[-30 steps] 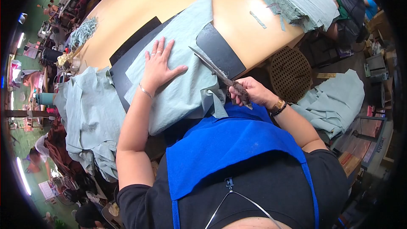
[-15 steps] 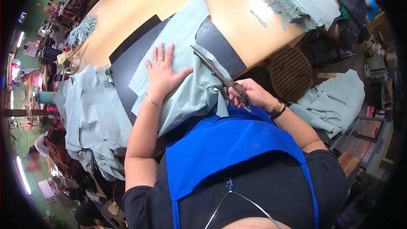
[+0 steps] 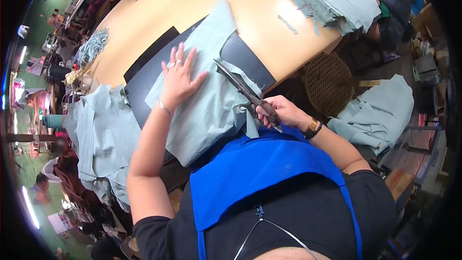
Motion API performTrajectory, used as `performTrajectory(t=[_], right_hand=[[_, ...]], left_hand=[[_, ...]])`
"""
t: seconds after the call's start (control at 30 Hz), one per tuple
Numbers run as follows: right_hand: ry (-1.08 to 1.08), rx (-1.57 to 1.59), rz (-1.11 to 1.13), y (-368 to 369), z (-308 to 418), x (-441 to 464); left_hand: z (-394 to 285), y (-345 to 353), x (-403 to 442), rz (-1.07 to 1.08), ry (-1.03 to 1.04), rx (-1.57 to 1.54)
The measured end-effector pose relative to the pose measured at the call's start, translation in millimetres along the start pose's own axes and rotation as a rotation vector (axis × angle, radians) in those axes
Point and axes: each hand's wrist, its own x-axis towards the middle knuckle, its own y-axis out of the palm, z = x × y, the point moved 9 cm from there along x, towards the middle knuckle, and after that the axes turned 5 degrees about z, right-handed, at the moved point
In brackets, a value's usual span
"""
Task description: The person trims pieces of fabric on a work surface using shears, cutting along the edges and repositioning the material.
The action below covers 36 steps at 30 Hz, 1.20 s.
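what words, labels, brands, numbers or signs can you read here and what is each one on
No text reads with certainty.
Small letter-like charm at the wearer's chest: perhaps "F", too small to be sure.
Dark frame at far right: lettering along its edge, too blurred to read.
Pale sheet at lower left: any print is too small to read.
Scissors and pale green cloth: no lettering visible.

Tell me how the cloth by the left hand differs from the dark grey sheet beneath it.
Colour: the cloth is pale grey-green, the sheet dark grey. Surface: the cloth is creased and folded near the apron; the sheet's visible part looks smooth. Shared: both lie at least partly over the table.
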Motion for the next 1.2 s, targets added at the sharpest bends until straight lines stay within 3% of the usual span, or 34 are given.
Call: performTrajectory(t=[0.07,0.17,0.63,1.03,1.2], right_hand=[[0.007,-0.019,-0.013,-1,2,0],[0.003,-0.040,-0.026,-2,5,0],[-0.003,0.004,-0.045,1,5,2],[0.002,0.006,-0.054,-2,8,3],[-0.018,0.034,-0.047,0,4,0]], left_hand=[[1,-7,17,0.014,0.230,0.045],[1,1,27,0.089,0.317,0.021],[-10,6,-5,-0.043,-0.003,-0.078],[-24,10,-21,-0.105,-0.064,-0.039],[-17,-14,2,0.137,-0.070,0.097]])
